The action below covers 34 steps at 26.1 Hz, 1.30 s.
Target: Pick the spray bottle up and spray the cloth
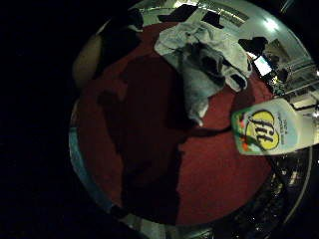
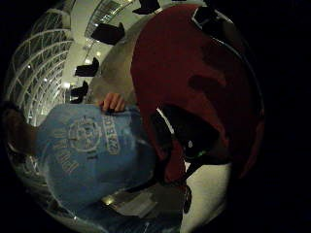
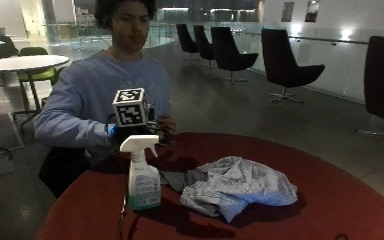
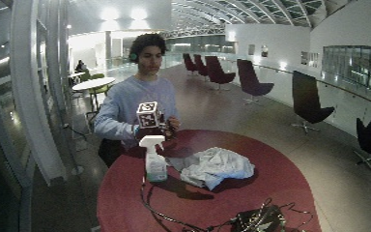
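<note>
One spray bottle (image 3: 143, 175) beside cloth (image 3: 238, 187)

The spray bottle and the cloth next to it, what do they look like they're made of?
The spray bottle looks like smooth plastic: a white trigger head over a pale, slightly see-through body with a printed label. The cloth looks like soft woven fabric, light grey and matte, lying crumpled in loose folds on the red table; the exact fibre can't be told.
</note>
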Each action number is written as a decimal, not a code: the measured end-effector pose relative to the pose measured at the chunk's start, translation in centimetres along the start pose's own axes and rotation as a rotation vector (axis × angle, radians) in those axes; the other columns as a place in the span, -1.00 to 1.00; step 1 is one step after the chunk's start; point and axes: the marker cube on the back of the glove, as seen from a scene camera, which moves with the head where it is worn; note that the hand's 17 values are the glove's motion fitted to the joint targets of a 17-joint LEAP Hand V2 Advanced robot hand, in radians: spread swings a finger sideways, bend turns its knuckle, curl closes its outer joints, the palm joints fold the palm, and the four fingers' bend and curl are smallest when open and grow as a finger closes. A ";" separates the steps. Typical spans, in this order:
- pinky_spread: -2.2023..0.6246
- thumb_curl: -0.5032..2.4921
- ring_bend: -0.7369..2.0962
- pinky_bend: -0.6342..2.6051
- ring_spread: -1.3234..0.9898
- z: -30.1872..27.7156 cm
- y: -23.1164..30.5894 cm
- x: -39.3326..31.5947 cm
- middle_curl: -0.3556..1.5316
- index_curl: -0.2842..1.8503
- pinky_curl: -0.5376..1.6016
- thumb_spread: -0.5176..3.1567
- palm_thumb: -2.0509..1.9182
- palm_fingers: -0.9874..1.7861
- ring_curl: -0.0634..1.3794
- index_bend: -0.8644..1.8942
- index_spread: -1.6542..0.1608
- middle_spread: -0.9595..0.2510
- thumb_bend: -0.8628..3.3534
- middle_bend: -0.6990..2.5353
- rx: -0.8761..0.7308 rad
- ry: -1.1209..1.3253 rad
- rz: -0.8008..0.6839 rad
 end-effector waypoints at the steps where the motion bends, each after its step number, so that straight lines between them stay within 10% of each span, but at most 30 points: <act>1: 0.71 -0.53 -0.29 -0.51 0.15 -0.1 0.2 0.1 -0.32 -0.46 -0.31 -0.12 0.29 0.13 -0.62 -0.25 0.41 0.51 -0.53 -0.36 0.001 0.001 0.000; 34: 0.70 -0.49 -0.23 -0.43 0.14 -2.3 9.9 15.8 -0.25 -0.49 -0.21 -0.13 0.32 0.14 -0.50 -0.29 0.39 0.52 -0.60 -0.42 0.364 -0.751 0.541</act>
